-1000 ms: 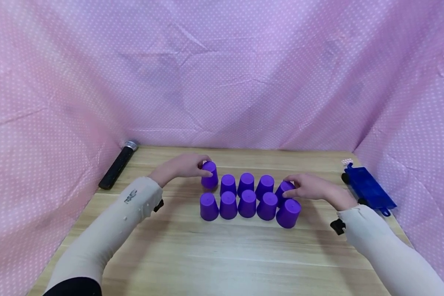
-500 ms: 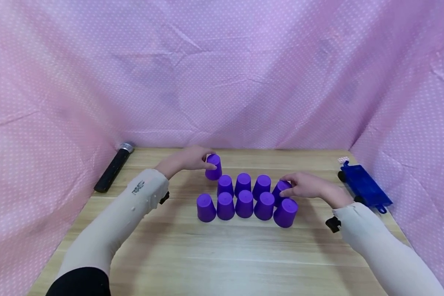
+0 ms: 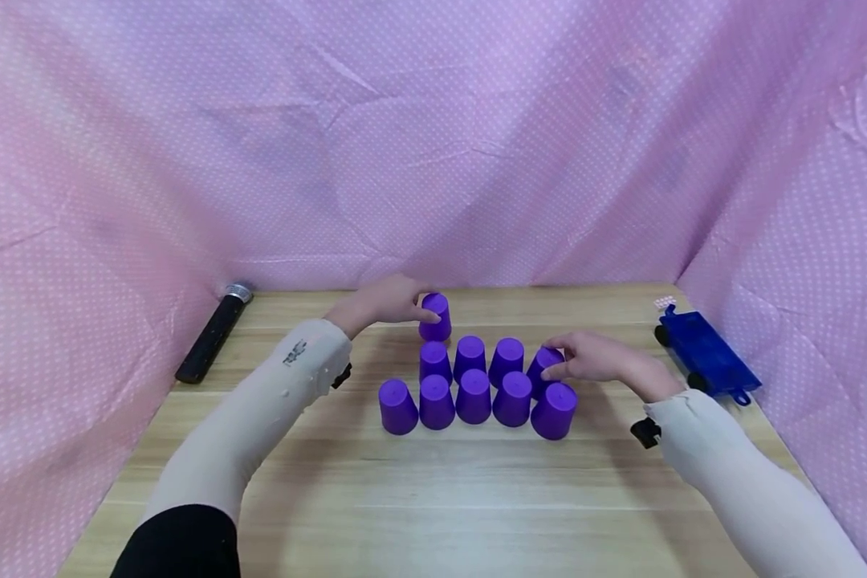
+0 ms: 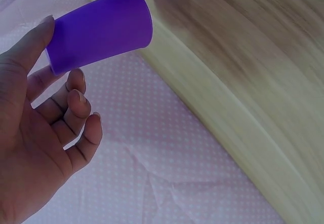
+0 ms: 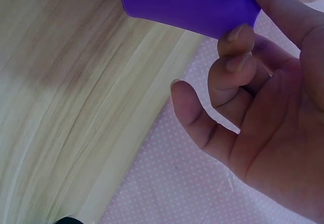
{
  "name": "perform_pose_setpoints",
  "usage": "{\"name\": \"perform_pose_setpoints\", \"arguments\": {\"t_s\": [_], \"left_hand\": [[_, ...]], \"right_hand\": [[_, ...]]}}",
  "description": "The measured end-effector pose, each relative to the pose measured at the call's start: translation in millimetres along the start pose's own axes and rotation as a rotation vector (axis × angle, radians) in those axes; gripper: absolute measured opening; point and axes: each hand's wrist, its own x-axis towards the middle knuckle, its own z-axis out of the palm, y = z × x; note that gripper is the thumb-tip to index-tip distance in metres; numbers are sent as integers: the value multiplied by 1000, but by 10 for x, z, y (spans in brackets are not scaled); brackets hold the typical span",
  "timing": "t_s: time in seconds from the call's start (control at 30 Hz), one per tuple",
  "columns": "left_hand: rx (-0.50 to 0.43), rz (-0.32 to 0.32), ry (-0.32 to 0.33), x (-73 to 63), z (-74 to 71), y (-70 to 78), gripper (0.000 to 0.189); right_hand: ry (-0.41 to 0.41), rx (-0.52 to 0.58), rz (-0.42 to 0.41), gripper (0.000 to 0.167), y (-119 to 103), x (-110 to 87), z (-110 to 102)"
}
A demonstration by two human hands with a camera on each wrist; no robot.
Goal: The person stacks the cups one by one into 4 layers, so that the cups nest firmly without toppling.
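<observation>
Upside-down purple plastic cups stand in two rows on the table. At the back, behind the rear row's left end, my left hand (image 3: 390,300) pinches one cup (image 3: 436,318) near its closed end between thumb and fingers. The left wrist view shows that purple cup (image 4: 104,29) with the other fingers loosely bent below it. My right hand (image 3: 594,358) pinches the cup (image 3: 545,371) at the right end of the rear row, its thumb on the near side. In the right wrist view this cup (image 5: 190,6) is cut off by the frame's top.
The front row runs from a left end cup (image 3: 398,408) to a right end cup (image 3: 554,412). A black microphone (image 3: 213,335) lies at the table's left edge, a blue toy trailer (image 3: 708,353) at the right. Pink dotted cloth (image 3: 433,160) hangs behind the wooden table (image 3: 448,498).
My left hand has carried its cup back and to the right, from the rear row's left end to behind it. The right hand keeps its hold on its cup in place.
</observation>
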Motion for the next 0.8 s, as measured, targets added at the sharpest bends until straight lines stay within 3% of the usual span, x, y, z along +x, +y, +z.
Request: {"name": "perform_pose_setpoints", "arguments": {"t_s": [0.47,0.8], "left_hand": [[61,-19,-54,325,53,111,61],[106,31,-89,527,164,146,61]], "right_hand": [[6,-45,24,56,-5,4,-9],[2,-34,38,57,0,25,-1]]}}
